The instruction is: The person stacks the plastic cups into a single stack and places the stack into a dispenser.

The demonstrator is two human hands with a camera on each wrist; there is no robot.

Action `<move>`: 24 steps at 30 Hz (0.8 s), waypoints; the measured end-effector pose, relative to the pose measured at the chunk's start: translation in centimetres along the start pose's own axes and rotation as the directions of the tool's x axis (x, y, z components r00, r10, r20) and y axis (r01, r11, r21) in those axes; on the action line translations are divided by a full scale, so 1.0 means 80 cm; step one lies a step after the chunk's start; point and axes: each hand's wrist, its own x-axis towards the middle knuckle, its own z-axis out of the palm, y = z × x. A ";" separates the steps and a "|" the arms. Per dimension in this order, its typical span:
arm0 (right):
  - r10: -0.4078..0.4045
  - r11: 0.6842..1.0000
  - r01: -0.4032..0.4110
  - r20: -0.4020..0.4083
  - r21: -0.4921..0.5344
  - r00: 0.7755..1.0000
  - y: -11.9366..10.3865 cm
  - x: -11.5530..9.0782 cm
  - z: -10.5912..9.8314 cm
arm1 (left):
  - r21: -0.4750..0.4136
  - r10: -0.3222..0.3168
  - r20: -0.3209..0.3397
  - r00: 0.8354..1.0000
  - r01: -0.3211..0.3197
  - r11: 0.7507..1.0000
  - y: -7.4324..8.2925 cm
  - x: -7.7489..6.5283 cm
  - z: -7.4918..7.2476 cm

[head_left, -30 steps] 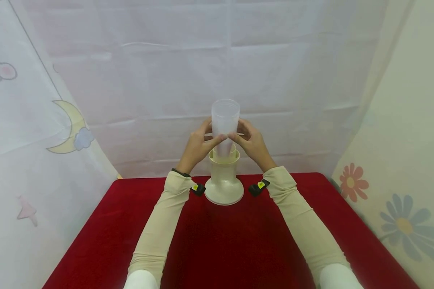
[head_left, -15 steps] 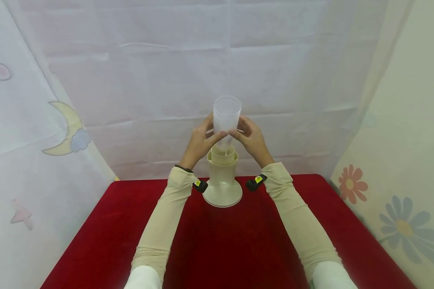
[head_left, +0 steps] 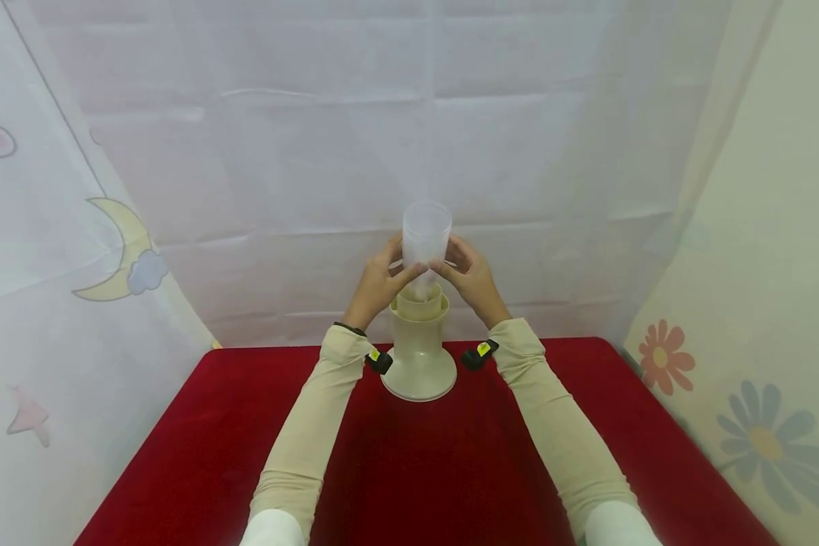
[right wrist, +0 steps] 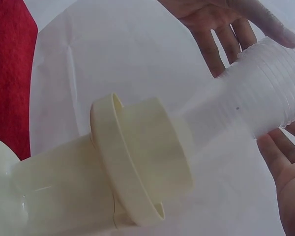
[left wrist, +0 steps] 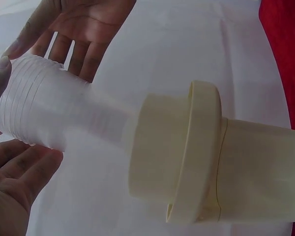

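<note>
A stack of clear plastic cups (head_left: 426,233) is held upright between both hands, above a cream cup dispenser (head_left: 419,345) with a round flared base. My left hand (head_left: 374,287) grips the stack from the left and my right hand (head_left: 476,285) from the right, with the thumbs meeting in front. The left wrist view shows the ridged cup rims (left wrist: 32,101) between the fingers. Below them, the narrow end is blurred and reaches the dispenser's inner ring (right wrist: 157,147); how far it goes in cannot be made out.
The dispenser stands near the far edge of a red-covered table (head_left: 409,462). A white sheet (head_left: 300,167) hangs close behind it. Printed cloths with a moon (head_left: 119,250) and flowers (head_left: 764,444) hang at the left and right sides.
The hands and cup stack rose slightly relative to the dispenser, then came down a little. The whole scene has shifted slightly downward in the head view. Both hands keep their hold.
</note>
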 end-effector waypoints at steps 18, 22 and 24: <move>0.044 0.999 -0.044 -0.003 -0.021 0.999 0.055 -0.002 -0.003 | -0.012 -0.044 0.035 0.998 0.044 0.999 -0.028 -0.010 0.012; 0.079 0.996 -0.078 0.008 -0.039 0.997 0.056 -0.002 -0.001 | -0.007 -0.060 0.030 0.998 0.061 0.998 -0.034 -0.012 0.014; 0.088 0.995 -0.087 0.012 -0.038 0.996 0.052 -0.002 0.000 | -0.006 -0.067 0.028 0.997 0.067 0.998 -0.036 -0.012 0.014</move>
